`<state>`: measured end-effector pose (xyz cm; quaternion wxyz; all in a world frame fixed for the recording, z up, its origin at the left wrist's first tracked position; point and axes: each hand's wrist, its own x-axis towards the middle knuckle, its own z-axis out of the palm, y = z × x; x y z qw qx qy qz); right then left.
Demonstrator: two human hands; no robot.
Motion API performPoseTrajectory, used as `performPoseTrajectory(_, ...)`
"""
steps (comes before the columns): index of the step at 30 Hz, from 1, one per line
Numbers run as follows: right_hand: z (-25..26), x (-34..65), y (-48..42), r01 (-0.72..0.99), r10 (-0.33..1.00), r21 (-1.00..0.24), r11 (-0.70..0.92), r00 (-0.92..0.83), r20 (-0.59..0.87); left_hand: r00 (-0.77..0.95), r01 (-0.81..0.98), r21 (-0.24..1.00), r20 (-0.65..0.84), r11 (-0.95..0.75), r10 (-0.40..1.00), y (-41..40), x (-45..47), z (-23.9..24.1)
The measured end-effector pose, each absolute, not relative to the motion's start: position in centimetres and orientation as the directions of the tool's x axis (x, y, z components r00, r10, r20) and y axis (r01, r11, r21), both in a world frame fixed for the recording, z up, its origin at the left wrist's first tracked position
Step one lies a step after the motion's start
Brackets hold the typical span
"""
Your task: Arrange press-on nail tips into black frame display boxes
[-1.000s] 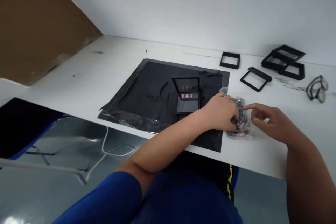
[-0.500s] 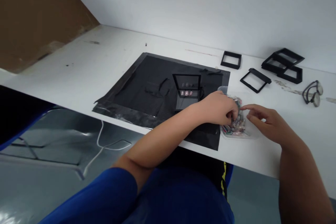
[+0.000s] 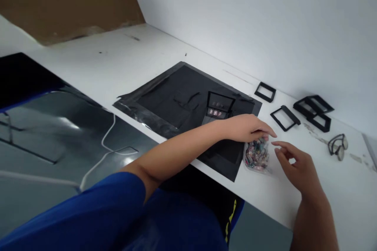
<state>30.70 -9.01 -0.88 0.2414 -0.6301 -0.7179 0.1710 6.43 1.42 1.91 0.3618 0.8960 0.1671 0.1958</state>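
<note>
A clear plastic tub [image 3: 257, 156] stands at the right edge of the black mat, full of small glossy multicoloured pieces. Over its far side lies my left hand [image 3: 246, 127], index finger stretched out and the other fingers partly hidden against the pieces; I see nothing held. To the right of the tub, my right hand [image 3: 296, 164] hovers with thumb and index finger apart, and no object shows between them. Behind my left forearm a black-framed hinged case [image 3: 220, 102] stands open on the mat, with a few small pink pieces [image 3: 215, 113] in a row, its lower part covered by my arm.
The black mat [image 3: 165, 94] covers part of the white table [image 3: 97, 74]. Along the wall side lie a small black frame [image 3: 265, 91], an opened black frame [image 3: 284, 118], a pile of black frames [image 3: 313, 111] and eyeglasses [image 3: 337, 146]. A white cable [image 3: 106, 137] hangs below the table edge.
The camera view has turned and tilted. My left hand has shifted toward the tub's far side and its index finger has straightened. My right hand has drawn slightly away from the tub.
</note>
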Motion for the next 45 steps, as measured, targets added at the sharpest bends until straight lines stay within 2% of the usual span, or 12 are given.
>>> performPoseTrajectory(5,-0.6,30.5,-9.0,0.855,0.984,-0.497,0.149,-0.078,0.159,0.807,0.009,0.669,0.434,-0.743,0.400,2.0,6.9,1.3)
performPoseTrajectory(9,-0.4,30.4,-8.9,0.868,0.983,-0.479,0.131,-0.050,0.177,0.806,0.055,0.619,0.436,-0.783,0.401,2.2,7.1,0.8)
performPoseTrajectory(14,-0.4,30.3,-9.0,0.869,0.983,-0.479,0.124,-0.043,0.177,0.799,0.255,0.291,0.473,-0.922,0.370,2.3,6.7,0.2)
performPoseTrajectory(16,-0.3,30.3,-9.0,0.865,0.984,-0.486,0.121,-0.042,0.171,0.818,0.323,0.241,0.415,-0.915,0.398,2.2,6.6,0.1)
performPoseTrajectory(21,-0.2,30.2,-9.1,0.853,0.990,-0.511,0.106,-0.043,0.133,0.809,0.529,0.258,0.134,-0.809,0.572,1.7,7.1,1.5)
performPoseTrajectory(24,-0.1,30.1,-9.1,0.850,0.992,-0.518,0.096,-0.039,0.121,0.774,0.617,0.197,0.025,-0.762,0.633,1.0,8.0,2.5)
performPoseTrajectory(27,-0.1,30.0,-9.0,0.846,0.993,-0.525,0.094,-0.041,0.113,0.744,0.657,0.161,0.014,-0.736,0.668,0.5,8.6,2.8)
performPoseTrajectory(45,-0.2,30.2,-9.0,0.847,0.999,-0.529,0.047,-0.042,0.021,0.694,0.694,0.182,0.085,-0.696,0.715,0.1,9.2,1.5)
